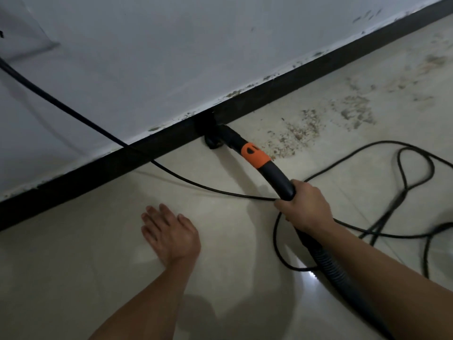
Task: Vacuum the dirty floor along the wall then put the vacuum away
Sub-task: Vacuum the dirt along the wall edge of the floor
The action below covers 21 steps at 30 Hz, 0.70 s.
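My right hand (305, 207) grips the black curved handle of the vacuum hose (277, 175), which has an orange collar (253, 155). The black nozzle (213, 141) sits on the floor against the black baseboard (137, 153). Crumbly brown dirt (301, 131) lies on the pale tiles just right of the nozzle and spreads further right along the wall. My left hand (169, 233) hovers flat with straight fingers over the floor, left of the hose, holding nothing. The ribbed hose (328, 263) runs back under my right forearm.
A black power cord (73, 111) hangs from the upper left, crosses the baseboard and passes under my right hand, then loops in coils (404, 182) on the floor at right. The white wall (171, 57) has stains just above the baseboard.
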{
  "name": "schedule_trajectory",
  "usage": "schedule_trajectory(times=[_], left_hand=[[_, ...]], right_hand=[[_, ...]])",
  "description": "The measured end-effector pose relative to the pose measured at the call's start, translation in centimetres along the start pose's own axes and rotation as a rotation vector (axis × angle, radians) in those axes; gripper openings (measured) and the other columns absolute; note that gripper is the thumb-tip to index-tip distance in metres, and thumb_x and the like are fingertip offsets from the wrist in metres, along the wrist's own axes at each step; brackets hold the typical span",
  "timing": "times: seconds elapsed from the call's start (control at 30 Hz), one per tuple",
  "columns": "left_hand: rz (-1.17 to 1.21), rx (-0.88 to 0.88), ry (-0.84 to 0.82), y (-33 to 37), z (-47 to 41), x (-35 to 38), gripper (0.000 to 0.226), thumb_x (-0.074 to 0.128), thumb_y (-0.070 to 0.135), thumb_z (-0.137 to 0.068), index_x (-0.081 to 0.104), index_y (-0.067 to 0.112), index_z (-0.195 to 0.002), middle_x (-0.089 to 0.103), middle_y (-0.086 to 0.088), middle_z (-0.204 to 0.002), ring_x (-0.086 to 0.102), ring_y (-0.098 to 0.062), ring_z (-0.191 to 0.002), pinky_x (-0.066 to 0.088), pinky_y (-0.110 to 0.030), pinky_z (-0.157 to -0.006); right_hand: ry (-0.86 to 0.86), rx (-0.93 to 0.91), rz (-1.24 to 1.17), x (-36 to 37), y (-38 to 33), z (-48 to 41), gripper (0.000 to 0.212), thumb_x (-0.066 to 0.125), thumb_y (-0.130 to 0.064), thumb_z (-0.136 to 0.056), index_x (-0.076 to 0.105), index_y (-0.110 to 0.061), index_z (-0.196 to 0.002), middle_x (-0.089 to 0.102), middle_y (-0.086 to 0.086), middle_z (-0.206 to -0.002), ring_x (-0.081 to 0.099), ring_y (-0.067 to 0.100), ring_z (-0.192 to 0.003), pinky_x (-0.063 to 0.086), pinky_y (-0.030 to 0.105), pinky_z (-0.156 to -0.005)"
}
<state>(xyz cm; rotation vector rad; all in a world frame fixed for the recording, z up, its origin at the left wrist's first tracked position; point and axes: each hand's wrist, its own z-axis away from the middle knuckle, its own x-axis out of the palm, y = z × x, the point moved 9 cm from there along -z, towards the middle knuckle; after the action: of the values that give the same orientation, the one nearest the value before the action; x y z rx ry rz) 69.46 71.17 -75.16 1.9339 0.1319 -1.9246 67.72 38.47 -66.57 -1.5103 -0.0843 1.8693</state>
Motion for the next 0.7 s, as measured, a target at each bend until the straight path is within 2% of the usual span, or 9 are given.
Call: schedule_trajectory(times=[0.07, 0.13, 0.27, 0.37, 0.5, 0.6, 0.7], left_hand=[[-0.009, 0.004, 0.012, 0.0, 0.0, -0.1, 0.06, 0.031, 0.032, -0.092, 0.04, -0.002, -0.14, 0.033, -0.03, -0.148, 0.028, -0.044, -0.138, 0.02, -0.053, -0.112], [-0.007, 0.003, 0.019, 0.0, 0.0, -0.2, 0.06, 0.031, 0.031, -0.091, 0.041, -0.002, -0.139, 0.033, -0.03, -0.148, 0.029, -0.044, -0.138, 0.021, -0.053, -0.112], [-0.016, 0.002, 0.005, 0.1, 0.1, -0.2, 0.061, 0.03, 0.032, -0.091, 0.04, -0.002, -0.141, 0.031, -0.028, -0.149, 0.027, -0.042, -0.139, 0.019, -0.053, -0.113], [-0.008, 0.006, 0.009, 0.2, 0.2, -0.4, 0.061, 0.032, 0.032, -0.091, 0.04, -0.003, -0.141, 0.031, -0.029, -0.15, 0.026, -0.043, -0.139, 0.019, -0.053, -0.113], [0.009, 0.008, 0.017, 0.1, 0.2, -0.6, 0.061, 0.033, 0.031, -0.09, 0.04, -0.004, -0.14, 0.031, -0.03, -0.149, 0.026, -0.044, -0.139, 0.019, -0.054, -0.113], [0.01, 0.005, 0.022, 0.1, 0.2, -0.6, 0.061, 0.033, 0.031, -0.09, 0.04, -0.004, -0.14, 0.031, -0.03, -0.149, 0.027, -0.044, -0.139, 0.019, -0.054, -0.113], [-0.001, 0.012, 0.031, 0.2, 0.2, -0.7, 0.06, 0.033, 0.03, -0.091, 0.041, -0.004, -0.139, 0.032, -0.03, -0.148, 0.028, -0.044, -0.138, 0.021, -0.054, -0.112]], right_hand=[[0.042, -0.025, 0.04, 0.5, -0.4, 0.5, 0.021, 0.068, -0.035, -0.072, 0.051, -0.027, -0.083, 0.048, -0.011, -0.061, 0.049, 0.018, -0.056, 0.029, 0.024, -0.046], [0.04, -0.071, 0.074, 1.5, -0.9, 1.6, 0.022, 0.065, -0.037, -0.073, 0.048, -0.028, -0.084, 0.043, -0.011, -0.06, 0.047, 0.021, -0.058, 0.03, 0.027, -0.049], [0.025, -0.104, 0.121, 1.3, 1.5, 3.8, 0.021, 0.064, -0.038, -0.075, 0.049, -0.033, -0.09, 0.053, -0.009, -0.068, 0.054, 0.02, -0.063, 0.036, 0.028, -0.054], [0.068, -0.017, 0.168, -1.0, 6.3, 6.1, 0.025, 0.069, -0.038, -0.071, 0.052, -0.034, -0.089, 0.055, -0.008, -0.066, 0.061, 0.023, -0.067, 0.041, 0.03, -0.057], [0.114, 0.142, 0.129, -4.4, 12.5, 8.9, 0.038, 0.079, -0.03, -0.067, 0.067, -0.026, -0.103, 0.058, -0.006, -0.066, 0.061, 0.023, -0.064, 0.041, 0.03, -0.057], [0.156, 0.205, 0.048, -5.0, 13.9, 9.4, 0.041, 0.08, -0.024, -0.068, 0.069, -0.024, -0.107, 0.056, -0.014, -0.061, 0.055, 0.01, -0.055, 0.037, 0.024, -0.049], [0.128, 0.164, -0.007, -2.9, 11.5, 8.3, 0.033, 0.079, -0.024, -0.067, 0.065, -0.026, -0.097, 0.056, -0.017, -0.06, 0.052, -0.001, -0.055, 0.033, 0.019, -0.047]])
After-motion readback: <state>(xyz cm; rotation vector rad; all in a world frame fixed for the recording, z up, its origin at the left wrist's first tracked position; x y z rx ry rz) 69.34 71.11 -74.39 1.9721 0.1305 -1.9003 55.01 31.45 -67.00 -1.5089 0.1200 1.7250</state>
